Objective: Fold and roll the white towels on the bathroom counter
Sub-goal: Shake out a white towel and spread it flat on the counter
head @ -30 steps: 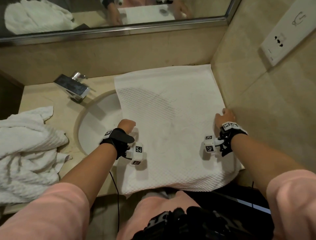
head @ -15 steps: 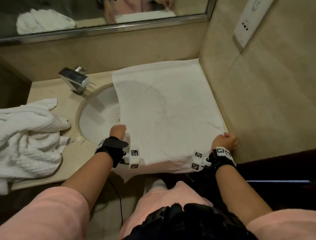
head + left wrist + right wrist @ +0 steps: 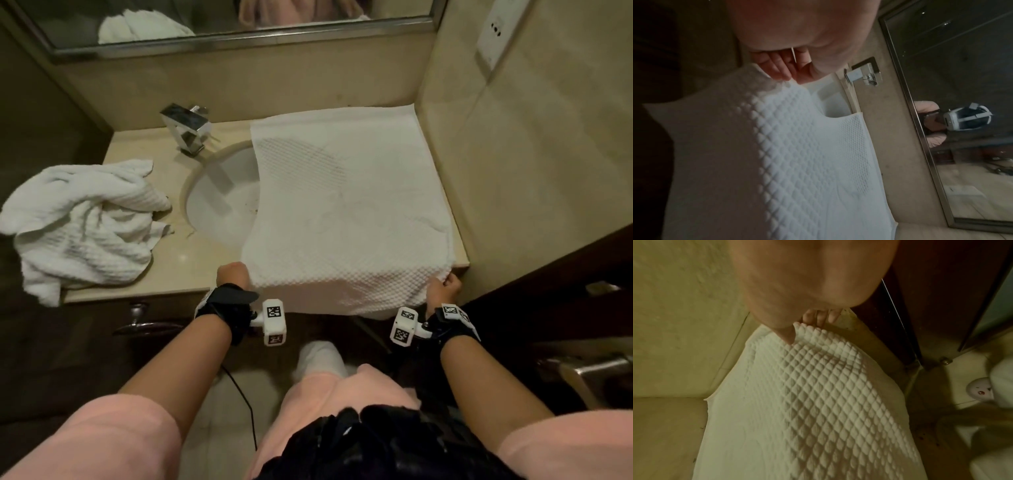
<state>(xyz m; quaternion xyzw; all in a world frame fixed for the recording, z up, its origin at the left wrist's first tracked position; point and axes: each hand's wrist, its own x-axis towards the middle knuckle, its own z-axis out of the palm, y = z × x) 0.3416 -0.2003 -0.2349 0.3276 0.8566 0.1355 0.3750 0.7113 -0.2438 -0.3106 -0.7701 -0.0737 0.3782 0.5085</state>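
A white waffle-textured towel [image 3: 346,212] lies spread flat on the right part of the bathroom counter [image 3: 150,284], its left side over the sink and its near end hanging over the front edge. My left hand [image 3: 233,273] pinches the towel's [image 3: 797,154] near left edge; in the left wrist view the fingers [image 3: 777,68] curl onto the cloth. My right hand [image 3: 443,287] pinches the near right edge of the towel [image 3: 807,394], thumb on top and fingers [image 3: 824,318] under. A second white towel [image 3: 85,226] lies crumpled at the counter's left end.
A chrome faucet [image 3: 186,128] stands behind the white sink basin [image 3: 219,202]. A mirror [image 3: 239,20] runs along the back wall. The tiled side wall [image 3: 531,171] with a socket plate [image 3: 493,34] borders the towel's right side. Cabinet handles [image 3: 140,322] sit below the counter.
Both hands slid back along the towel's side edges from its middle to the counter's front edge. The near end of the towel now hangs over the front.
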